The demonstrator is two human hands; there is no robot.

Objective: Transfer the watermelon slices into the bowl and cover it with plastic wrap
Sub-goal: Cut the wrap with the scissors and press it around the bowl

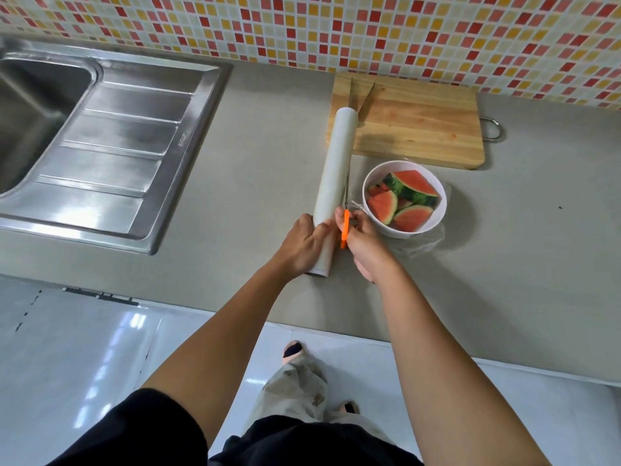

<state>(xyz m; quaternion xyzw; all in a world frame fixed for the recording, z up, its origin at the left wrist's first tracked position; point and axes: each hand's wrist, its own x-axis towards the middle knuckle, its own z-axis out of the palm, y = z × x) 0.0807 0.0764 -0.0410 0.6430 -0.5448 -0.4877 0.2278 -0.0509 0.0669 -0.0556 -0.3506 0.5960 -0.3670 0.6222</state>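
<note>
Item: plastic wrap roll (336, 169), long and pale, lying lengthwise on the grey bench (268, 146), its far end overlapping the wooden cutting board (420, 129). The left hand (307, 245) holds its near end, fingers (324, 228) curled over the tube. The right hand (368, 245) is clamped on orange-handled scissors (344, 230), blade running along the roll's right edge. Contents: watermelon slices (411, 186) already in the white bowl (400, 233), just right of the roll. A clear film (423, 242) shows at the bowl's near side; whether it spans the rim is unclear. Steel sink (100, 129) well apart at left. Handling, by judgement: the film is feather-light, limp and self-clinging, prone to bunching, so best taken by its corners and kept taut. The roll is stiff and light, so hold it mid-tube. The slices are wet, slippery and easily bruised. The bowl is rigid, so steady it by the wall.
</note>
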